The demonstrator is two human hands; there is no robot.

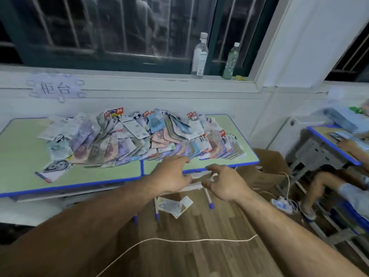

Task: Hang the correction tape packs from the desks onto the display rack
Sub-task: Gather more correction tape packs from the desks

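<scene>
Several correction tape packs [139, 136] lie fanned in a heap across two green desks with blue edges [24, 156] under the window. My left hand [169, 174] reaches over the front edge of the right desk, fingers spread, its fingertips close to the nearest packs. My right hand [223, 182] hovers just in front of that desk edge, fingers loosely spread and holding nothing. One pack [173, 205] lies on the wooden floor below the desks. No display rack is in view.
Two plastic bottles [199, 54] stand on the windowsill. An open cardboard box [267, 166] sits right of the desks. A string [179, 240] runs across the floor. Another person [339, 188] sits at a third desk [327, 140] on the right.
</scene>
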